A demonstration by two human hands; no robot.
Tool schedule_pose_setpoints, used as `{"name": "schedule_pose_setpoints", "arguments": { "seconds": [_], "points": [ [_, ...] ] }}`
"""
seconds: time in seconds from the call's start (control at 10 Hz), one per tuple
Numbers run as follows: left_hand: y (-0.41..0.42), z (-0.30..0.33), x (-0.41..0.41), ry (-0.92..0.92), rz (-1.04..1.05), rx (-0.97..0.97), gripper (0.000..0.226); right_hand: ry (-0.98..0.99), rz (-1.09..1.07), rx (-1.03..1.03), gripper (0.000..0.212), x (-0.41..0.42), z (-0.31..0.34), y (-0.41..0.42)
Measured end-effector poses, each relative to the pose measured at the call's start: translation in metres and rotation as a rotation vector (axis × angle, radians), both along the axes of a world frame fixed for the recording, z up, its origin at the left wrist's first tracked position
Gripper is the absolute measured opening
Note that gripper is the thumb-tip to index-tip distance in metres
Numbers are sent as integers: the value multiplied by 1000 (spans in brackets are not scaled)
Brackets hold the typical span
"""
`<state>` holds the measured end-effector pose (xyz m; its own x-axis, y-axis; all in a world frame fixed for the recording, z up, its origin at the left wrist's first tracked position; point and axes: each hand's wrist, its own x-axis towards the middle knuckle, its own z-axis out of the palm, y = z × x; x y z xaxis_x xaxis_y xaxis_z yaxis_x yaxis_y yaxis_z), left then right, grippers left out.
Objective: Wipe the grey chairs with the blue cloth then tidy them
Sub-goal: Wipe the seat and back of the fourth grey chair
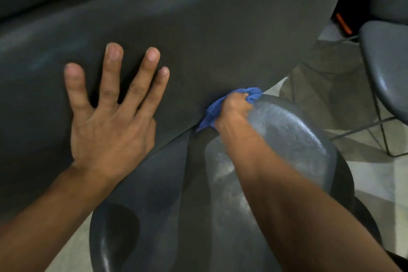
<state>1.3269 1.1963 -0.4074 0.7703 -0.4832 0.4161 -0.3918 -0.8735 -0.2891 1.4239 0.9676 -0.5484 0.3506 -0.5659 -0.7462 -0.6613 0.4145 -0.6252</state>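
Matt grey plastic chair back [198, 28], glossy streaked seat [293, 139], soft blue cloth [212, 112]

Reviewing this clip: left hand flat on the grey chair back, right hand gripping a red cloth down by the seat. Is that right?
Not quite. The head view shows the cloth is blue, not red. The rest holds: left hand flat on the grey chair back, right hand gripping the cloth by the seat.
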Motion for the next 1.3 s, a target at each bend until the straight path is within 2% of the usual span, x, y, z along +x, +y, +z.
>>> {"name": "schedule_pose_setpoints", "arguments": {
  "seconds": [0.1,0.2,0.3,0.4,0.5,0.6,0.7,0.8,0.9,1.0,1.1,1.2,1.3],
  "points": [
    [-3,-2,2,43,-11,-25,73,-69,-85,101,66,28,-89,-25],
    [2,-3,3,161,-45,-42,73,-178,-80,9,67,19,0,-48],
    [-1,-5,4,178,-33,-59,73,-230,-317,-128,48,36,23,-109],
    [-3,-4,5,173,-28,-82,75,-243,-161,-127,50,26,20,-88],
    [-2,-3,4,187,-31,-67,71,-29,196,-17,58,-10,16,-23],
    [4,-6,4,229,-44,16,69,-111,-87,239,48,-28,8,23],
    [6,-7,4,238,-47,-8,71,-135,-128,123,17,-2,16,-9],
    [2,-6,3,211,-36,-31,65,-176,-278,6,24,19,23,-50],
    [13,-20,10,281,-106,44,72,-148,-72,19,68,-2,22,-4],
    [23,-30,14,331,-148,60,72,-97,-14,69,66,-30,13,57],
    [26,-35,14,333,-167,53,71,-144,50,164,69,-25,28,56],
    [24,-33,15,381,-178,62,69,-127,-130,-13,47,-4,28,9],
    [6,-15,9,209,-111,-87,63,-216,-139,-64,37,-4,17,0]
  ]
}}
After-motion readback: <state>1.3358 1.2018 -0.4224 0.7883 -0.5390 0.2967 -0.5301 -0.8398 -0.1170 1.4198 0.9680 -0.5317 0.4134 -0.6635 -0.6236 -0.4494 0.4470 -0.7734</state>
